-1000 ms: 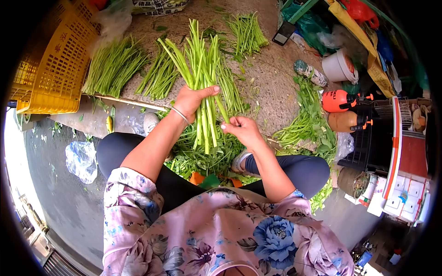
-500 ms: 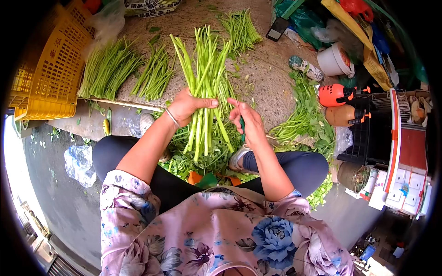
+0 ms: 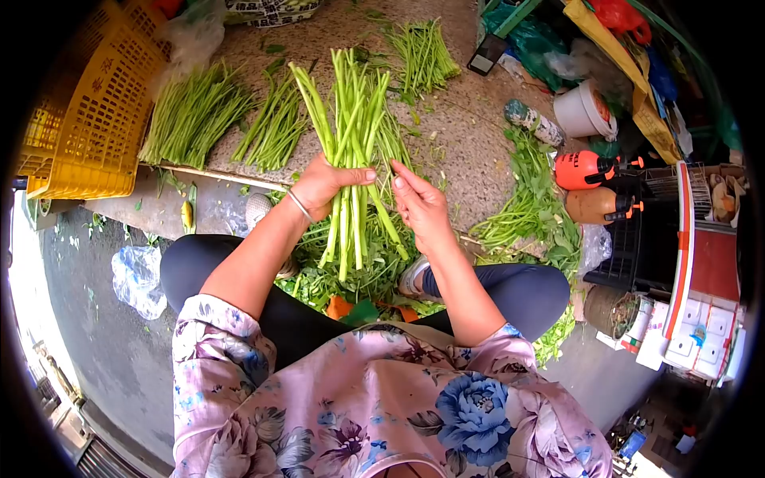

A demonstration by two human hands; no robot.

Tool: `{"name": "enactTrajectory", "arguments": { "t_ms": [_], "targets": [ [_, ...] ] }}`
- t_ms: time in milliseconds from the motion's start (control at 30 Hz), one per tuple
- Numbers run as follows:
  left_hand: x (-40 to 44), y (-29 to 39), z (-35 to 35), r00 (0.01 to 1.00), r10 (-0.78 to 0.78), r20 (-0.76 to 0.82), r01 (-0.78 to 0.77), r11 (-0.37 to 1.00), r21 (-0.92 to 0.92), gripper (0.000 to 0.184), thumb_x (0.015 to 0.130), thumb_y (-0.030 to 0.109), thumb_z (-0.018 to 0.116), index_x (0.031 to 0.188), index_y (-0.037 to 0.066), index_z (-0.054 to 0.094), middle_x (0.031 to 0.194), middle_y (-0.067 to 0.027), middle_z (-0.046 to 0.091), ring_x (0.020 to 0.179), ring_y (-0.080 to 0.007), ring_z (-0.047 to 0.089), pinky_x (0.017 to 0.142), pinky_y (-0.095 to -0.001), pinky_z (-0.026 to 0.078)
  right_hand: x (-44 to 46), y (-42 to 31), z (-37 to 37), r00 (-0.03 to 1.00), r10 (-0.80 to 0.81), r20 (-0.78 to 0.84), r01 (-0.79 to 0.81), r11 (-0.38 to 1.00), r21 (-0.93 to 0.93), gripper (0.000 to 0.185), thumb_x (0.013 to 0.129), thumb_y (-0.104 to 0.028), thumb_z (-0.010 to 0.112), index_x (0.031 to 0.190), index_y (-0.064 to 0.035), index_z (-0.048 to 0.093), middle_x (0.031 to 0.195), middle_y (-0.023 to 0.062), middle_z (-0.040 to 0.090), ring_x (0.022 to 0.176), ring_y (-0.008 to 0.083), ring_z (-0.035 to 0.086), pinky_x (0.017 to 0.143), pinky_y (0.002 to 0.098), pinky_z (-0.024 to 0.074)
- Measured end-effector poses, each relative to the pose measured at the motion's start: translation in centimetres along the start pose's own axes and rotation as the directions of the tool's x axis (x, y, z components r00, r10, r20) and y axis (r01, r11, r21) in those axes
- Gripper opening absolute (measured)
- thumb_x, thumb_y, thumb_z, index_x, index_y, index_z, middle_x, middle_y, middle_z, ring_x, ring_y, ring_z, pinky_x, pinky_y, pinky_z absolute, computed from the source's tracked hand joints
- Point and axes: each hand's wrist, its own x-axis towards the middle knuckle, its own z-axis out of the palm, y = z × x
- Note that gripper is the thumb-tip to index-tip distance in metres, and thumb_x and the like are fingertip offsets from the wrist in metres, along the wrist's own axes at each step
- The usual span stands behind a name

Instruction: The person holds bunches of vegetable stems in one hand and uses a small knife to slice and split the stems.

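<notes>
My left hand (image 3: 325, 188), with a bangle on the wrist, is wrapped round a bunch of green vegetable stalks (image 3: 351, 131). The stalks stand roughly upright over my lap, trimmed of leaves, their ends reaching below the fist. Close to the right side of the bunch is my right hand (image 3: 422, 209), its fingers curled in and the index finger and thumb pointing toward the stalks. Whatever its palm may hold is hidden. Below the bunch, between my feet, lies a heap of loose green leaves (image 3: 370, 279).
Cut stalks lie in piles: a large left pile (image 3: 195, 115), a smaller pile (image 3: 272, 127) and a back pile (image 3: 425, 56). Leafy greens (image 3: 530, 199) lie at the right. A yellow crate (image 3: 96, 111), a white bucket (image 3: 580, 110) and a red spray bottle (image 3: 580, 170) stand around.
My right hand has turned and its fingers have drawn in beside the stalks. A dark green item that showed in its palm is now out of sight. My left hand keeps its grip.
</notes>
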Motion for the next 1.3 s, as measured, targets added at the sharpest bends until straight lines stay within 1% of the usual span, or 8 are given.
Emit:
{"name": "enactTrajectory", "arguments": {
  "t_ms": [100,167,367,433,600,867,1133,1300],
  "targets": [
    [-0.1,0.3,-0.3,0.998,0.006,-0.064,-0.012,0.995,-0.098,0.035,0.067,-0.004,0.068,0.098,0.003,0.054,0.085,-0.0052,0.060,0.079,-0.0159,0.058,0.073,-0.0287,0.048,0.0,0.9,-0.9,0.964,-0.114,-0.241,0.125,0.992,0.029,0.040,0.086,-0.025,0.053,0.122,-0.0081,0.047,0.062,-0.0044,0.046,0.051,0.0014,0.036,0.038,0.0156,0.0264],
    [-0.2,0.4,-0.2,0.997,0.026,-0.070,-0.032,0.996,-0.081,0.035,0.066,-0.003,0.070,0.096,0.004,0.053,0.083,-0.0045,0.059,0.077,-0.0155,0.058,0.071,-0.0290,0.048,-0.6,0.7,-1.3,0.949,0.108,-0.298,-0.101,0.994,0.040,0.039,0.085,-0.028,0.054,0.118,-0.0063,0.050,0.068,-0.0019,0.054,0.050,0.0014,0.036,0.038,0.0153,0.0261],
    [-0.3,0.0,-0.3,0.998,0.010,-0.061,-0.016,0.996,-0.088,0.032,0.067,0.000,0.070,0.095,0.004,0.054,0.082,-0.0044,0.060,0.076,-0.0162,0.058,0.070,-0.0290,0.049,-3.2,1.9,-1.2,0.964,0.168,0.206,-0.145,0.982,-0.122,0.027,0.082,-0.023,0.059,0.096,0.0005,0.060,0.079,0.0037,0.062,0.057,0.0031,0.046,0.052,0.0167,0.0368],
    [-0.2,-0.2,-0.5,1.000,-0.003,-0.016,0.001,0.990,-0.143,0.030,0.070,0.003,0.069,0.096,0.003,0.054,0.081,-0.0049,0.060,0.073,-0.0170,0.059,0.067,-0.0298,0.050,-3.3,2.4,-0.8,0.995,-0.026,0.094,0.030,0.999,-0.035,0.026,0.082,-0.022,0.060,0.098,-0.0019,0.061,0.073,0.0013,0.061,0.046,-0.0002,0.035,0.040,0.0143,0.0243],
    [-0.1,-0.4,-0.7,0.988,-0.062,-0.143,0.028,0.973,-0.227,0.034,0.073,0.007,0.067,0.103,0.004,0.052,0.087,-0.0083,0.062,0.075,-0.0171,0.059,0.068,-0.0312,0.051,-3.0,3.4,-0.1,0.967,-0.177,-0.184,0.183,0.983,0.020,0.016,0.074,-0.005,0.067,0.087,-0.0008,0.060,0.070,0.0001,0.058,0.054,0.0024,0.044,0.046,0.0158,0.0337],
    [-0.5,-1.7,-0.3,0.987,-0.115,-0.109,0.093,0.977,-0.191,0.024,0.073,0.003,0.065,0.095,0.003,0.054,0.082,-0.0071,0.059,0.076,-0.0196,0.059,0.066,-0.0337,0.052,-2.4,5.3,2.6,0.972,-0.171,-0.161,0.171,0.985,-0.011,0.013,0.073,-0.002,0.067,0.083,0.0006,0.059,0.070,-0.0016,0.054,0.063,0.0042,0.047,0.062,0.0179,0.0396],
    [-1.1,-1.0,-0.3,0.989,-0.144,0.034,0.147,0.974,-0.170,0.030,0.069,-0.004,0.066,0.096,0.001,0.052,0.080,-0.0078,0.059,0.071,-0.0211,0.061,0.065,-0.0338,0.053,-1.8,2.7,0.6,0.990,-0.064,-0.124,0.072,0.996,0.056,0.038,0.090,-0.036,0.043,0.100,-0.0011,0.055,0.067,-0.0027,0.046,0.054,0.0036,0.039,0.042,0.0155,0.0300],
    [-1.7,-0.6,0.8,0.987,-0.154,0.042,0.151,0.987,0.062,0.034,0.068,-0.004,0.067,0.098,0.001,0.051,0.078,-0.0073,0.058,0.066,-0.0180,0.059,0.061,-0.0313,0.052,0.6,-1.9,-0.3,0.982,-0.183,-0.053,0.190,0.962,0.195,0.043,0.090,-0.030,0.045,0.122,-0.0018,0.044,0.070,-0.0028,0.046,0.054,0.0034,0.038,0.043,0.0162,0.0285]
  ]
}}
